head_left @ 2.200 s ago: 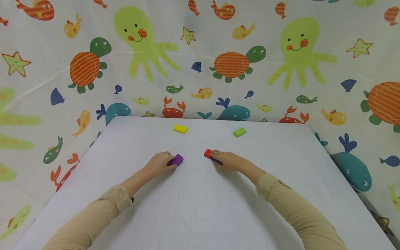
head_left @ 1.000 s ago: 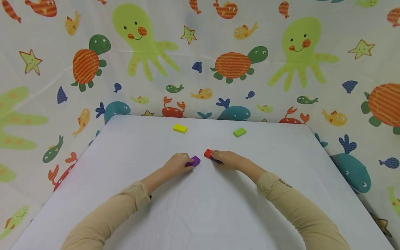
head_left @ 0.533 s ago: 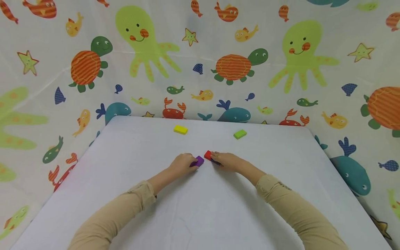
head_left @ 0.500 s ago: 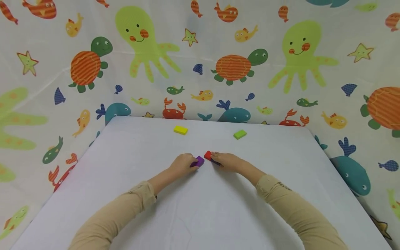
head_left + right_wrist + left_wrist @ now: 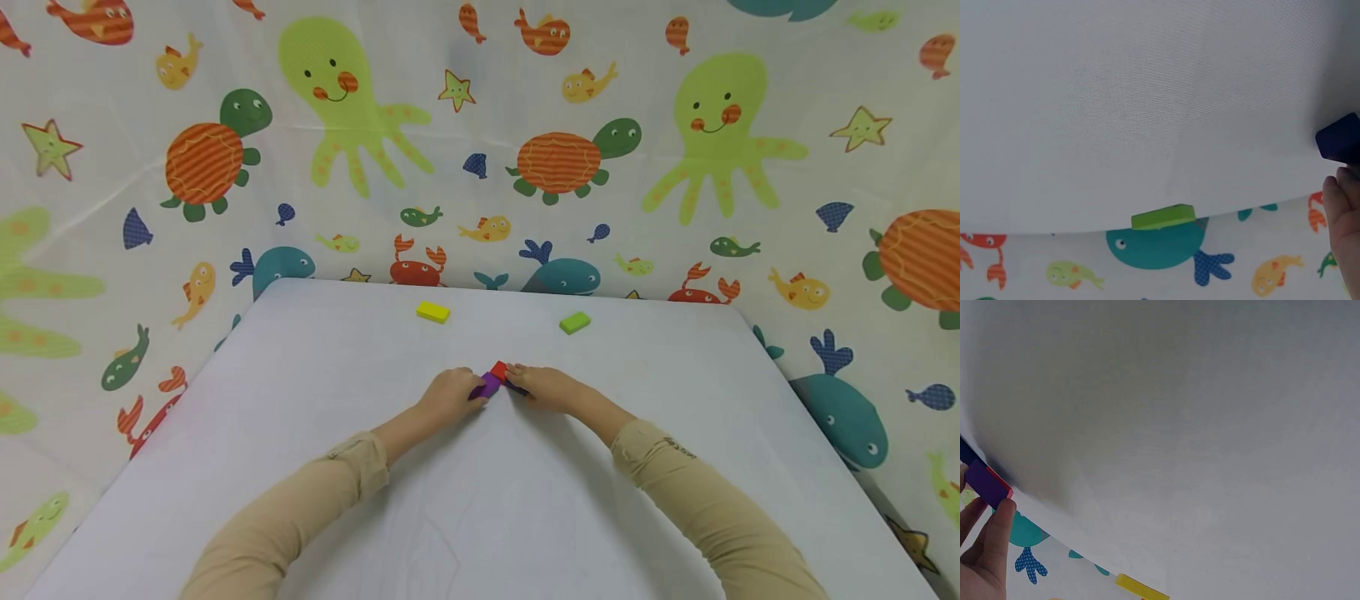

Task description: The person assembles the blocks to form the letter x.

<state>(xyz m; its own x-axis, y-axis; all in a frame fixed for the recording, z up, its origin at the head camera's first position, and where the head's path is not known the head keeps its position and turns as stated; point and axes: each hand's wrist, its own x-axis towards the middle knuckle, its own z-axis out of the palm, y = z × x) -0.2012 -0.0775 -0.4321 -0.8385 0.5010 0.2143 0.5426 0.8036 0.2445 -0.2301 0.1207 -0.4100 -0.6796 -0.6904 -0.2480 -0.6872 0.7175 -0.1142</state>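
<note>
White fabric printed with sea creatures makes the backdrop [image 5: 465,125], standing behind and beside the worktop [image 5: 450,492], perhaps to close off the surroundings. The worktop is plain and pale, which lets each coloured piece stand out. Two beige sleeves [image 5: 300,504] reach over it, one per arm, ending short of the wrists, likely so that cloth does not catch on the pieces.

The left grip [image 5: 447,396] pinches the purple block [image 5: 487,384], thumb on the near side and fingers on the far one, with the front end sticking out bare; that hold seems chosen to let the end meet another piece with no fingertips in between. The right grip [image 5: 551,388] has its fingers along the far side of the dark blue block [image 5: 1339,139] and seems to pinch it, though the thumb is hard to make out; this looks like a steadying hold.

The yellow block [image 5: 433,312] and the light green block [image 5: 575,322] lie near the far edge, well apart, presumably out of the arms' way. The red block [image 5: 499,370], of which little shows, sits between both grips, next to the dark blue one and apparently touching the purple end; whether anything besides its neighbours supports it, I cannot tell
</note>
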